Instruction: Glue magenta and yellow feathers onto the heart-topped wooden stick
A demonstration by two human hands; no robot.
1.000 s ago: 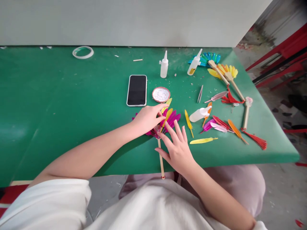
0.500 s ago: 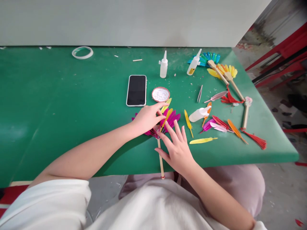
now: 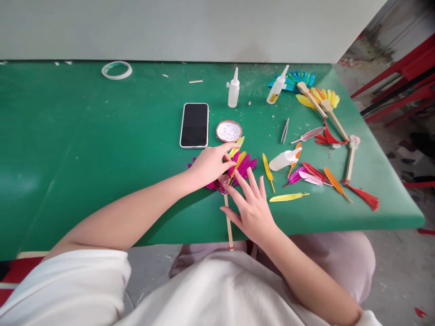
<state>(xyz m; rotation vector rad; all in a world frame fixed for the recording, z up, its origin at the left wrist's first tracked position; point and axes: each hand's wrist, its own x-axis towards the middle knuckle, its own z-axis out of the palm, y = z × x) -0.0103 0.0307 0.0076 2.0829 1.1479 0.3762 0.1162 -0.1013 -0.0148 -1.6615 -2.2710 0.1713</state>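
A magenta feather fan (image 3: pixel 249 165) with a wooden handle (image 3: pixel 229 226) lies at the table's front edge. My left hand (image 3: pixel 212 165) reaches across its feathers from the left, index finger and thumb stretched out and apart. Its thumb tip is beside a yellow feather (image 3: pixel 240 160) lying over the magenta ones; the index fingertip is at a yellow-green feather (image 3: pixel 237 147) behind. My right hand (image 3: pixel 253 210) is spread out at the right of the handle. Its index fingertip touches the fan's middle, near the feather bases. Part of the fan is hidden under my left hand.
Behind the fan are a phone (image 3: pixel 194 126) and a small round lid (image 3: pixel 229 131). Glue bottles (image 3: pixel 233 93) stand further back; another bottle (image 3: pixel 283 160) lies on its side. Tweezers (image 3: pixel 285 131), loose feathers (image 3: pixel 289 197) and other fans (image 3: pixel 314 100) are on the right. A tape roll (image 3: pixel 117 77) lies back left.
The view has shifted slightly, so the table items appear a little higher. Both hands keep nearly the same pose over the fan.
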